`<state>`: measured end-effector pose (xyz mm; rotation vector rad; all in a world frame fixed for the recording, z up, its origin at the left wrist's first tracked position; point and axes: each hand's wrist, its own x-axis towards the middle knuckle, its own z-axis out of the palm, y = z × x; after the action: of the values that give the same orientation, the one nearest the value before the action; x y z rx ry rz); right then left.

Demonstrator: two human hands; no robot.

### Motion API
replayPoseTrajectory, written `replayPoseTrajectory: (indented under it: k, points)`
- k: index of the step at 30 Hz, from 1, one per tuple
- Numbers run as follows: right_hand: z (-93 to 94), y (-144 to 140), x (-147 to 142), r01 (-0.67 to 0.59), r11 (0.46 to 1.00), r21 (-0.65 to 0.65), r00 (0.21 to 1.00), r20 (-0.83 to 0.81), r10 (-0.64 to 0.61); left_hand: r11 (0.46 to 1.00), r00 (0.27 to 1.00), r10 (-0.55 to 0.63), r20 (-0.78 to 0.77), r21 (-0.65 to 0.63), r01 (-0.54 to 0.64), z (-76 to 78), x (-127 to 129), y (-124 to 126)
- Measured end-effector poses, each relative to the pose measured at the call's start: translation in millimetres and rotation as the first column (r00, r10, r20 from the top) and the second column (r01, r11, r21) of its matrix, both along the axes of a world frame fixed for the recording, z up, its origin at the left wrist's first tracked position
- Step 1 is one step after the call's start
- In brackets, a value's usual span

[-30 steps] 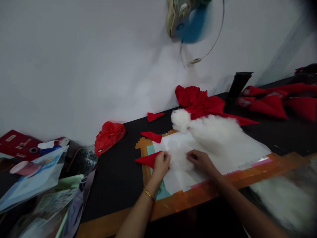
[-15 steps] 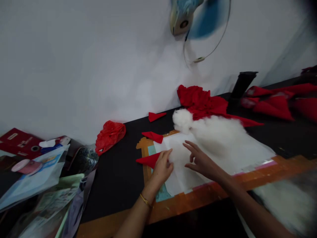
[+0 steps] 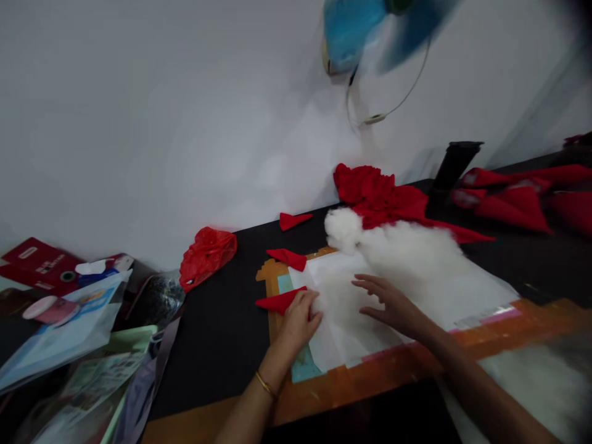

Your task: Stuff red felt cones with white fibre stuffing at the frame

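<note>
A small red fabric cone (image 3: 276, 303) points left, its wide end under the curled fingers and thumb of my left hand (image 3: 300, 317), which is closed on it. My right hand (image 3: 391, 306) hovers over the white sheet (image 3: 330, 333) with fingers stretched apart and nothing in them. To its upper right lies a big heap of white stuffing fibre (image 3: 411, 253), with a rounder tuft (image 3: 343, 229) at its left end. Another red cone (image 3: 287, 258) rests at the sheet's upper left corner.
A third small red piece (image 3: 295, 221) lies near the wall. Behind the fibre sits piled red cloth (image 3: 377, 194); larger red cones (image 3: 513, 206) are at right beside a black stand (image 3: 456, 166). A red plastic bag (image 3: 206, 256) and a green bin (image 3: 134, 336) are left. A fan (image 3: 356, 31) hangs above.
My right hand has shifted slightly right, away from my left, and its fingers have straightened. My left hand stays at the red cone. The view has tilted slightly.
</note>
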<state>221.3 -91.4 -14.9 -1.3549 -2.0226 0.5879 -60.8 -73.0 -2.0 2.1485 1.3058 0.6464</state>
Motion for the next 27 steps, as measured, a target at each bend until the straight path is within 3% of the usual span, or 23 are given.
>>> replayPoseTrajectory:
  k: [3,6,10,13,17,23,27]
  points:
    - [12.6,-9.3,10.6,-0.005,1.000,-0.027,0.999,0.049,0.007,0.999,0.998,0.022,0.054,0.028,-0.023,10.1,-2.7,11.5]
    - [11.3,-13.4,7.0,-0.023,0.995,-0.096,0.996,0.082,0.031,0.999,0.996,-0.025,0.082,0.034,0.023,13.9,-1.1,33.2]
    - [-3.1,-6.5,-23.9,-0.022,0.991,-0.131,1.000,0.004,0.023,0.982,0.982,-0.169,0.081,-0.068,0.175,7.4,15.6,55.4]
    - [-10.3,5.8,-53.1,-0.016,0.997,-0.075,0.999,-0.042,0.013,0.977,0.979,-0.194,0.068,-0.078,0.199,-0.6,36.2,53.6]
    - [-17.0,17.7,-66.9,0.037,0.999,-0.003,0.999,0.008,-0.037,0.995,0.994,-0.079,0.079,-0.047,0.083,-7.6,47.8,34.0]
    - [-29.0,9.6,-35.5,0.119,0.993,-0.006,0.993,0.016,-0.119,0.993,0.986,0.079,0.149,-0.097,-0.065,-12.5,21.1,16.1]
    - [-24.5,-1.5,-37.9,0.068,0.997,0.029,0.997,0.019,-0.069,0.978,0.965,0.143,0.221,-0.179,-0.104,-20.0,19.7,13.5]
